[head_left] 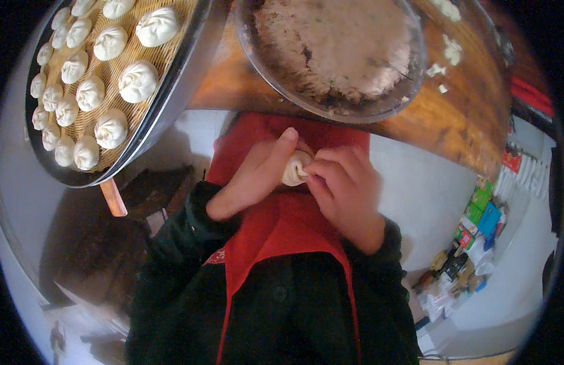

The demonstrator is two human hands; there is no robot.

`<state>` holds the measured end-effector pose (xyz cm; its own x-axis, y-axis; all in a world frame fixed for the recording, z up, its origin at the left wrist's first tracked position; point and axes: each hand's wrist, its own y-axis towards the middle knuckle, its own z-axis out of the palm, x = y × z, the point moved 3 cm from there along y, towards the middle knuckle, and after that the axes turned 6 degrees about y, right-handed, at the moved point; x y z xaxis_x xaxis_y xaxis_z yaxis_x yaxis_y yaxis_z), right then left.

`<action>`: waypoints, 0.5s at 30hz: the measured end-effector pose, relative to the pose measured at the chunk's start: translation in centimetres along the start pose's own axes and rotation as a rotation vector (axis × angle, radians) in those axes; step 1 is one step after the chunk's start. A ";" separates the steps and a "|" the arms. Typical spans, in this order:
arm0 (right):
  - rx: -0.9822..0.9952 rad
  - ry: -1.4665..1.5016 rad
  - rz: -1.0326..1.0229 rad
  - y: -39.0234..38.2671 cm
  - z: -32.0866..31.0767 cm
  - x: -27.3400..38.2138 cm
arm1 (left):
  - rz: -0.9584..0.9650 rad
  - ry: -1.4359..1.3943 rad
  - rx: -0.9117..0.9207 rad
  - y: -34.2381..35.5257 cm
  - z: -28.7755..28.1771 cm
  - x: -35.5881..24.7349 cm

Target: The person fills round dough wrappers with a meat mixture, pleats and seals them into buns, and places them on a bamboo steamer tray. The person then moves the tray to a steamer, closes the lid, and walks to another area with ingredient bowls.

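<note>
A round, pleated dough bun point(292, 173) is held between my two hands, in front of the red apron point(276, 225). My left hand point(257, 171) cups it from the side and below, with the thumb raised along it. The fingertips of my right hand point(346, 188) pinch the gathered dough at its top; the hand is slightly blurred. Just beyond my hands stands a large metal bowl point(282, 97) of ground meat filling point(337, 48). At the far left, several pleated buns point(138, 81) sit apart on a round woven steamer mat point(125, 61).
The wooden table point(458, 131) carries the bowl and, to its right, small dough pieces point(452, 50). A wooden handle point(114, 198) juts from below the steamer's dark rim point(154, 118). Boxes and bags point(476, 213) lie at the right. A dark brown piece of furniture point(99, 243) stands at lower left.
</note>
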<state>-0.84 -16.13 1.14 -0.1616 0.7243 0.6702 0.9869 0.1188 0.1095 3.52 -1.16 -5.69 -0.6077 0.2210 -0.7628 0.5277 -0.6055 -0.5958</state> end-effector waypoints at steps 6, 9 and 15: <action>0.023 -0.043 0.034 -0.2 0.0 -0.1 | -0.075 0.204 -0.109 0.4 -0.4 -0.4; 0.022 -0.009 0.044 0.0 -0.1 -0.1 | 0.246 -0.075 -0.112 -0.2 0.0 -0.4; 0.022 0.013 0.013 0.4 0.0 0.3 | 0.155 0.069 -0.012 -0.6 -0.8 0.6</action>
<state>-0.46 -15.84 1.39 -0.1490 0.7174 0.6806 0.9885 0.1249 0.0848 3.37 -0.09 -5.98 -0.4769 0.1778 -0.8608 0.6192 -0.6271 -0.4726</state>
